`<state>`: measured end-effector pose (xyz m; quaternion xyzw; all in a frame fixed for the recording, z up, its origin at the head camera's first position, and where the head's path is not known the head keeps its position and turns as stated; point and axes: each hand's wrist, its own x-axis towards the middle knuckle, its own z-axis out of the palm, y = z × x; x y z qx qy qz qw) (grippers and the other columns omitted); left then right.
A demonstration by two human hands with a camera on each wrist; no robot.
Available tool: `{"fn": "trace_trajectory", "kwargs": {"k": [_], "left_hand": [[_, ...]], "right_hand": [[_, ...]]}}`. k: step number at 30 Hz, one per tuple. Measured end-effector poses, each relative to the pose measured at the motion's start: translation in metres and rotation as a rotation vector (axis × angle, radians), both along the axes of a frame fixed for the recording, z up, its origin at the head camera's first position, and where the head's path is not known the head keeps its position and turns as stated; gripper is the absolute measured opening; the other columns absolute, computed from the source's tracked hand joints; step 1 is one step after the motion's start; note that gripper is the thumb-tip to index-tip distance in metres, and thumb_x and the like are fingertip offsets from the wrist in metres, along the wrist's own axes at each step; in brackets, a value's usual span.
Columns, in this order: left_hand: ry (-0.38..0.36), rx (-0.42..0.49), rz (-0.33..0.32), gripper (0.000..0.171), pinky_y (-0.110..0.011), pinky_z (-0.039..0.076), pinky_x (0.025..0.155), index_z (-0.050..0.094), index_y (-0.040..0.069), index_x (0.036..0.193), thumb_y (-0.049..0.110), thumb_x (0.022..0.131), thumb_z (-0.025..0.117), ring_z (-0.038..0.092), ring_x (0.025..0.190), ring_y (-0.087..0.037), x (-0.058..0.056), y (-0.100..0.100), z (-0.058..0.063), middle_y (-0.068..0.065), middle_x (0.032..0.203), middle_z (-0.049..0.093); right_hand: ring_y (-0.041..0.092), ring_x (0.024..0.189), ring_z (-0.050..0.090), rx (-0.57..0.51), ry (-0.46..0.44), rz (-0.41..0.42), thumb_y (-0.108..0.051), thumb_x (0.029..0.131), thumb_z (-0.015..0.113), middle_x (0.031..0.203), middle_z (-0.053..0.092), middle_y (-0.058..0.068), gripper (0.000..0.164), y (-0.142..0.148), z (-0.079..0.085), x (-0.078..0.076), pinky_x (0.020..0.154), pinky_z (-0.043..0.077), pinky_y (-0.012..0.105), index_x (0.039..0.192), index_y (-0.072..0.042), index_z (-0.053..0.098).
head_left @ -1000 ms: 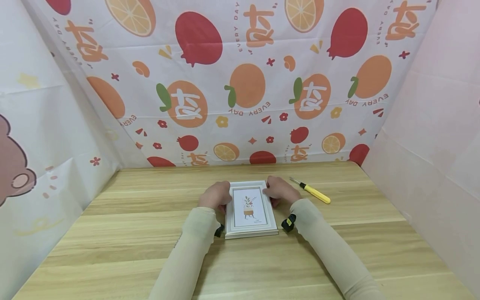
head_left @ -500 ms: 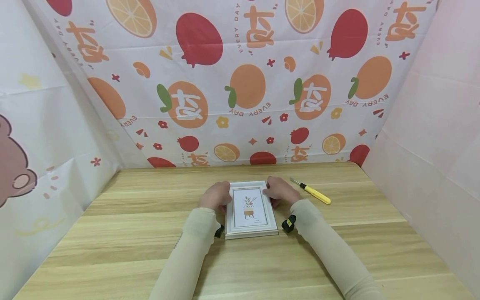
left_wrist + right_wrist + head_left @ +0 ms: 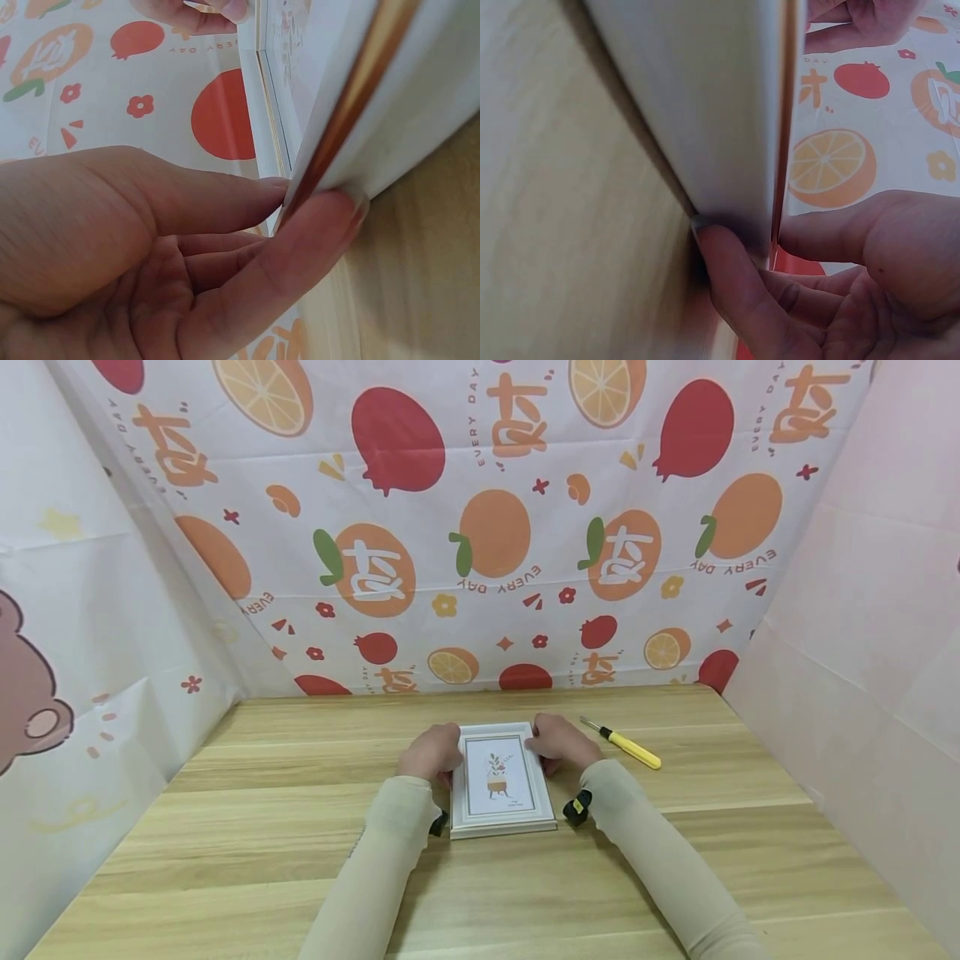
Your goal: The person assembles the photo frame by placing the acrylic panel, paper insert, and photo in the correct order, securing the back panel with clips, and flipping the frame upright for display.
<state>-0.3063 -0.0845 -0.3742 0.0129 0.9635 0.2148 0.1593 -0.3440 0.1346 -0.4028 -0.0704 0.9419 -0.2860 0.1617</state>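
A white picture frame (image 3: 502, 822) with a gold inner line lies face up on the wooden table, showing a print of a potted plant. My left hand (image 3: 431, 752) grips its left edge near the far corner. In the left wrist view the thumb lies on the front face and the index fingertip (image 3: 330, 217) presses the side. My right hand (image 3: 564, 742) pinches the opposite edge, also toward the far end. The right wrist view has its thumb at the front rim and a fingertip (image 3: 720, 244) low on the side wall (image 3: 697, 112), right by the tabletop.
A screwdriver (image 3: 633, 748) with a yellow handle lies to the right of the right hand, its tip pointing away to the left. Behind the table (image 3: 300, 827) hangs a fruit-print cloth (image 3: 495, 635). Pale cloths also close off the left and right sides.
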Motion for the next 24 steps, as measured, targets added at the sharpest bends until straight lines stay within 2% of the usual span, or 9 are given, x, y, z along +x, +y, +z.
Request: {"fn": "trace_trajectory", "kwargs": {"k": [8,11,13,15,17,20,22,24], "left_hand": [[0.01,0.013,0.014,0.027,-0.027,0.053,0.047,0.061,-0.002,0.125,-0.001,0.098,0.06,0.069,0.058,-0.022,0.0,0.0,0.001,-0.019,0.099,0.067],[0.015,-0.001,0.035,0.026,-0.028,0.051,0.049,0.061,0.0,0.124,0.001,0.098,0.058,0.069,0.064,-0.024,0.001,-0.001,0.004,-0.018,0.104,0.066],[0.047,-0.036,0.027,0.026,-0.03,0.049,0.055,0.062,0.001,0.123,0.004,0.098,0.058,0.066,0.072,-0.025,0.002,-0.001,0.007,-0.017,0.106,0.066],[0.081,-0.063,0.016,0.025,-0.034,0.05,0.064,0.063,0.001,0.123,0.008,0.099,0.057,0.063,0.081,-0.026,0.004,0.0,0.011,-0.016,0.108,0.066],[0.121,-0.074,-0.004,0.029,-0.039,0.053,0.075,0.062,0.0,0.127,0.012,0.102,0.057,0.062,0.091,-0.029,0.006,0.001,0.014,-0.017,0.114,0.067],[0.162,-0.064,-0.02,0.042,-0.052,0.053,0.102,0.053,0.001,0.144,0.021,0.106,0.053,0.06,0.122,-0.041,0.011,0.003,0.017,-0.023,0.138,0.059],[0.189,-0.055,-0.025,0.052,-0.061,0.043,0.114,0.042,0.003,0.154,0.026,0.108,0.05,0.046,0.141,-0.047,0.015,0.005,0.019,-0.026,0.154,0.047],[0.221,-0.057,-0.029,0.058,-0.069,0.031,0.118,0.032,0.006,0.16,0.031,0.109,0.046,0.028,0.152,-0.052,0.019,0.006,0.02,-0.026,0.163,0.034]], "right_hand": [[0.022,0.069,0.069,-0.017,-0.022,0.0,-0.019,0.104,0.059,0.092,0.066,0.013,0.015,0.001,0.004,0.002,0.058,0.058,0.026,0.107,-0.004,0.06],[0.022,0.069,0.07,-0.016,-0.028,-0.001,-0.021,0.105,0.058,0.092,0.066,0.012,0.018,0.002,0.008,0.003,0.058,0.058,0.026,0.111,-0.004,0.06],[0.021,0.072,0.07,0.011,-0.013,-0.005,-0.024,0.105,0.058,0.095,0.067,0.011,0.023,0.002,0.013,0.004,0.062,0.058,0.027,0.117,-0.005,0.06],[0.022,0.082,0.069,0.059,0.025,-0.004,-0.029,0.105,0.059,0.102,0.068,0.011,0.029,0.002,0.018,0.006,0.071,0.058,0.03,0.124,-0.006,0.059],[0.024,0.098,0.067,0.098,0.07,0.002,-0.033,0.105,0.06,0.117,0.068,0.011,0.038,0.001,0.022,0.009,0.086,0.058,0.038,0.132,-0.008,0.058],[0.031,0.128,0.059,0.124,0.137,0.028,-0.039,0.105,0.058,0.143,0.06,0.013,0.052,-0.001,0.028,0.015,0.107,0.051,0.051,0.147,-0.01,0.051],[0.035,0.143,0.049,0.115,0.172,0.049,-0.041,0.106,0.056,0.156,0.05,0.014,0.059,-0.004,0.031,0.022,0.116,0.043,0.056,0.154,-0.01,0.043],[0.038,0.151,0.04,0.108,0.212,0.064,-0.042,0.107,0.053,0.163,0.042,0.016,0.062,-0.006,0.033,0.029,0.12,0.037,0.059,0.157,-0.009,0.038]]}}
